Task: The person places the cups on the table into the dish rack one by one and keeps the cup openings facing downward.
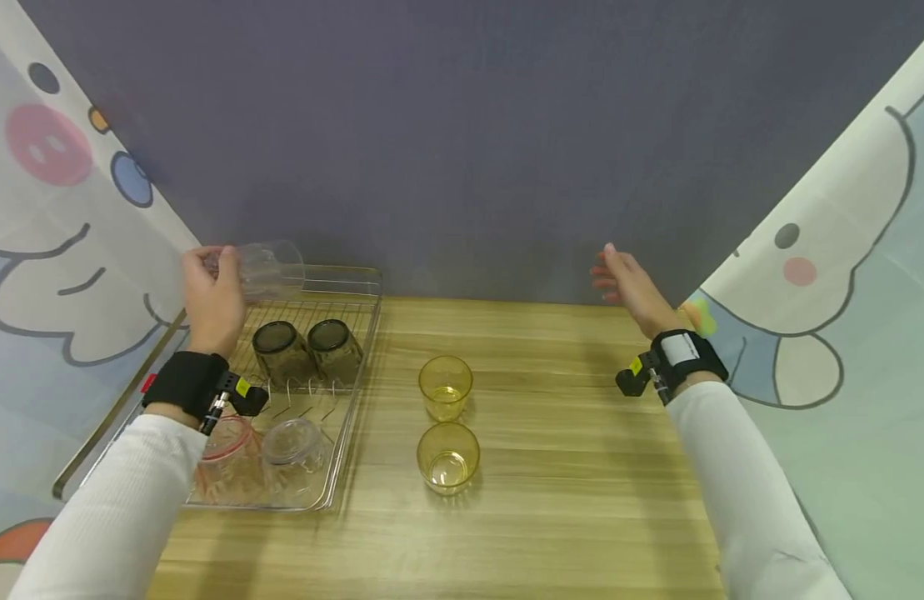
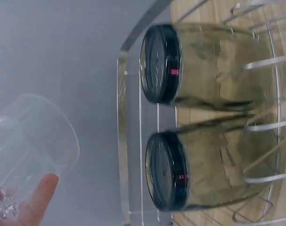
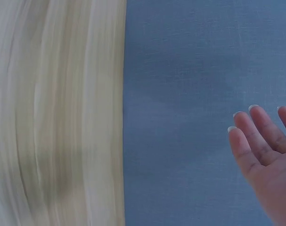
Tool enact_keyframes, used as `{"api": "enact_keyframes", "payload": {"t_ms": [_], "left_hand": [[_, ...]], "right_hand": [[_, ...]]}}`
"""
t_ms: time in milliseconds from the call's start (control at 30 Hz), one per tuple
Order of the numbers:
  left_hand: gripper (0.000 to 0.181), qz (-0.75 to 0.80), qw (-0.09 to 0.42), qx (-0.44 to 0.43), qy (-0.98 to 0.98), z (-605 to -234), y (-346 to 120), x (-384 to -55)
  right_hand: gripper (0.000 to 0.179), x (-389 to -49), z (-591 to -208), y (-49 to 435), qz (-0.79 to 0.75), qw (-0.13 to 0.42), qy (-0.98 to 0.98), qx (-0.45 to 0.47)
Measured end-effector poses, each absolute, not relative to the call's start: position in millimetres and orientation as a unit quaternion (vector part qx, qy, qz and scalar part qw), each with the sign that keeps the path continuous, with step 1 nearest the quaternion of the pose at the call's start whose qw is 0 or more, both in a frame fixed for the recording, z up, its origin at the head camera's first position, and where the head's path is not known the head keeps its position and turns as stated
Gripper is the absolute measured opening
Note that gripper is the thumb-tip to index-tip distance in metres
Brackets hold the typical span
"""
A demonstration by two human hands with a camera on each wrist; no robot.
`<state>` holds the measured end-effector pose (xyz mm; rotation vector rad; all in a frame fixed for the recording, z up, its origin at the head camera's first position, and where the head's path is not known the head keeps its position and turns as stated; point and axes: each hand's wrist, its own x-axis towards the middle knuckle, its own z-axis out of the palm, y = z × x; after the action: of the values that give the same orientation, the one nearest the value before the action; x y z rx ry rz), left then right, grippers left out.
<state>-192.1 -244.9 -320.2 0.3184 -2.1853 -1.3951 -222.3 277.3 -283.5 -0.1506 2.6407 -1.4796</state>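
Note:
My left hand (image 1: 216,293) grips a clear drinking glass (image 1: 270,270) near its base, above the far left of a wire rack (image 1: 377,321). The glass lies tilted on its side in the air, its mouth toward the right. In the left wrist view, a fingertip (image 2: 47,184) presses on the wall of the clear glass (image 2: 36,134). Below stand two dark smoky glasses (image 1: 283,350), upside down in the rack. Over the right side of the table, my right hand (image 1: 632,287) holds nothing, its fingers loosely extended in the right wrist view.
Two amber glasses (image 1: 445,392) stand upright on the wooden table (image 1: 551,500), right of the rack. A pink-rimmed glass (image 1: 227,467) and a clear glass (image 1: 295,462) sit upside down at the rack's near end. A grey partition (image 1: 491,167) rises behind; printed curtains flank both sides.

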Motion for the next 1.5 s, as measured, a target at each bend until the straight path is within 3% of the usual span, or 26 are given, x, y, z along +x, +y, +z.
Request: {"api": "enact_keyframes", "payload": {"t_ms": [333, 733, 1000, 1500], "left_hand": [[0.05, -0.499, 0.31, 0.173, -0.79, -331, -260, -199], [0.058, -0.45, 0.254, 0.231, -0.824, -339, -273, -203], [0.061, -0.433, 0.231, 0.222, -0.843, -348, -278, -204], [0.069, -0.401, 0.152, 0.245, -0.869, -365, -291, -200]], "right_hand": [[0.082, -230, -290, 256, -0.511, 0.03, 0.858, -0.032], [0.083, -232, -303, 241, -0.511, 0.061, 0.856, -0.051], [0.08, -234, -309, 198, -0.534, 0.093, 0.836, -0.09], [0.065, -208, -325, 111, -0.556, 0.178, 0.795, -0.163]]}}
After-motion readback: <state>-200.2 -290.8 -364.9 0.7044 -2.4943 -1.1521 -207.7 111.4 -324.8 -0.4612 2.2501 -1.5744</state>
